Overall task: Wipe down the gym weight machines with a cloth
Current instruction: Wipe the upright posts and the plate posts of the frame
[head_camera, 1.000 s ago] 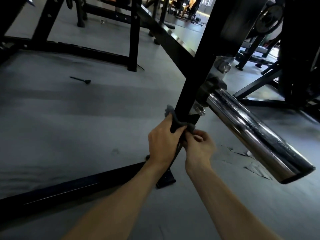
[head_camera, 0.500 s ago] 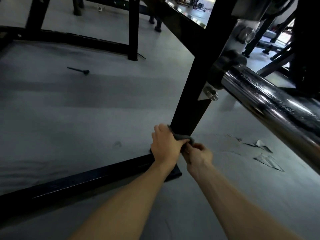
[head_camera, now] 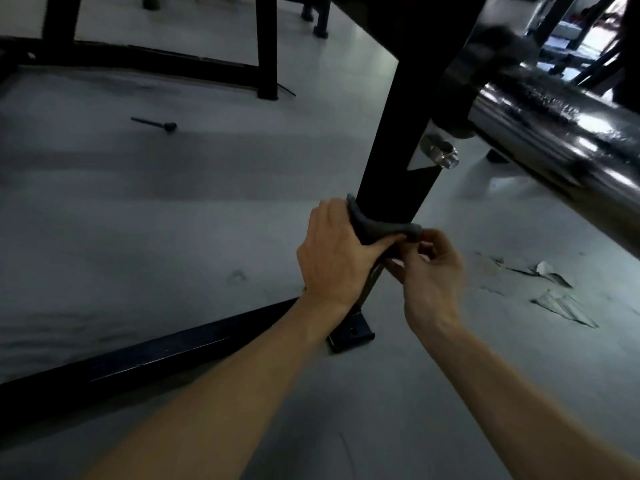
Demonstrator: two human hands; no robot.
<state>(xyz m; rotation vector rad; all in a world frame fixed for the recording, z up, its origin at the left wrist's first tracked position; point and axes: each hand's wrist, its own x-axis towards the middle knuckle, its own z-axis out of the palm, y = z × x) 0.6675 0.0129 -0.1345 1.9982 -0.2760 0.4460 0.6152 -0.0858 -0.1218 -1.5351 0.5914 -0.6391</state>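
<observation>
A dark grey cloth [head_camera: 379, 230] is wrapped round the black slanted upright [head_camera: 405, 140] of a weight machine, low on the post. My left hand [head_camera: 337, 258] grips the cloth's left side against the post. On the right, the fingers of my right hand [head_camera: 431, 271] pinch the cloth's other end. A thick chrome weight sleeve [head_camera: 554, 129] sticks out from the post toward the right, above my right hand.
The post stands on a bolted foot plate [head_camera: 351, 332], joined to a black floor beam [head_camera: 145, 362] running left. A small black pin [head_camera: 156, 123] lies on the grey floor. Torn flooring [head_camera: 554, 299] is at the right. Another black frame [head_camera: 173, 64] stands behind.
Both hands slid the cloth down the post, then came back up a little. The camera has come closer, so the chrome sleeve looms larger at the upper right.
</observation>
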